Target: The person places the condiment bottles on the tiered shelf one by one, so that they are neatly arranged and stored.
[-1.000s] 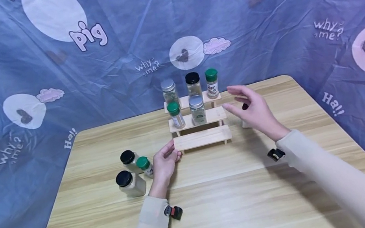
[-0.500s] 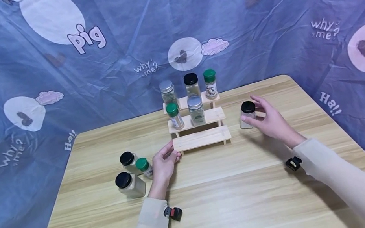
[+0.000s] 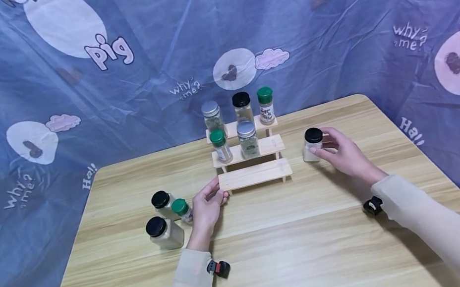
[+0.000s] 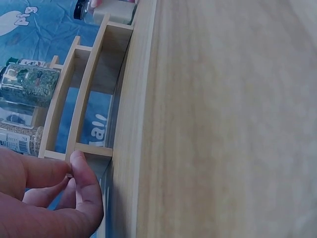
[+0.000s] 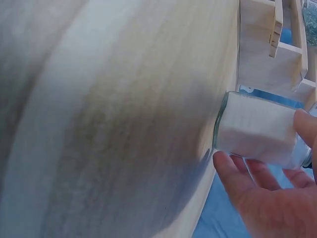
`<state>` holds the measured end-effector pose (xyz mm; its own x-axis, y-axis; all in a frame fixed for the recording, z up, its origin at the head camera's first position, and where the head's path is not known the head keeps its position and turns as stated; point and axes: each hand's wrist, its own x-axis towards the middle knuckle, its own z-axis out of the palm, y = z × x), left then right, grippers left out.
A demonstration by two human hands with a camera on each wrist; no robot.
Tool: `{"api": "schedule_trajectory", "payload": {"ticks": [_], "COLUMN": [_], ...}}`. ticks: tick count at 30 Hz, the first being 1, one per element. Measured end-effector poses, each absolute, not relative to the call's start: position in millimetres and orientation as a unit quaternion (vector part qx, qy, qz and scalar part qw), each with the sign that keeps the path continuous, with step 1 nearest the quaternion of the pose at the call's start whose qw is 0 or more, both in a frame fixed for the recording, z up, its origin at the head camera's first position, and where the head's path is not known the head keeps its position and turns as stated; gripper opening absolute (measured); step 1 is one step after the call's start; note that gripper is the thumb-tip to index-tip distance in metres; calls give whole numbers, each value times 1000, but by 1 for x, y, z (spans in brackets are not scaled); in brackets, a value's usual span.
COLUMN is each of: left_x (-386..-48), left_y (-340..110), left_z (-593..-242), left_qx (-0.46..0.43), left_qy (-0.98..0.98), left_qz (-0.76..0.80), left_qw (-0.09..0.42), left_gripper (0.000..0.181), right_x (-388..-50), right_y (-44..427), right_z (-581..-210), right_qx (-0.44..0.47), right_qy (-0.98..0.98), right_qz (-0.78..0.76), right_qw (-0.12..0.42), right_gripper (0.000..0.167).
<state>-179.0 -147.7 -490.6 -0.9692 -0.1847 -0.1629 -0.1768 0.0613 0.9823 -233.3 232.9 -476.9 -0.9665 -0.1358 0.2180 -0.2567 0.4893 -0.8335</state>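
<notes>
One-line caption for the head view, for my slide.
Left hand holds a tiered wooden rack by its lowest shelf while the right hand grips a black-lidded jar.

1. i read this as a makeshift recording corner; home or studio, i cannot tell.
2. i see blue printed cloth (image 3: 158, 29) (wrinkled, lettered "pig" and "why me?") hanging behind and beside the wood-grain table (image 3: 285, 265).
3. on it stand a shelf rack (image 3: 254, 174) and capped jars (image 3: 250, 146).
4. small black cameras (image 3: 373, 206) sit at both wrists.
</notes>
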Motion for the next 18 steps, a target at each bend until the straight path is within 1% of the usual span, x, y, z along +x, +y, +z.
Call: {"api": "schedule_trajectory", "payload": {"ticks": [4, 12, 18], "left_x": [-179, -179, -180], "left_y": [-148, -148, -148], "left_z": [-490, -491, -491], "left_qx": [124, 114, 114], "left_qy": [-727, -722, -721], "left_qz": [-675, -683, -683], "left_qw": [0, 6, 7], "left_gripper": [43, 44, 44], "right_x": [-233, -232, -234], "right_y": [232, 227, 219], "right_z": [-477, -476, -462], "right_qx": [113, 131, 140], "right_qy": [-862, -865, -852], "right_qz": [489, 481, 496], "right_qw": [63, 65, 94], "right_gripper": [53, 54, 52]}}
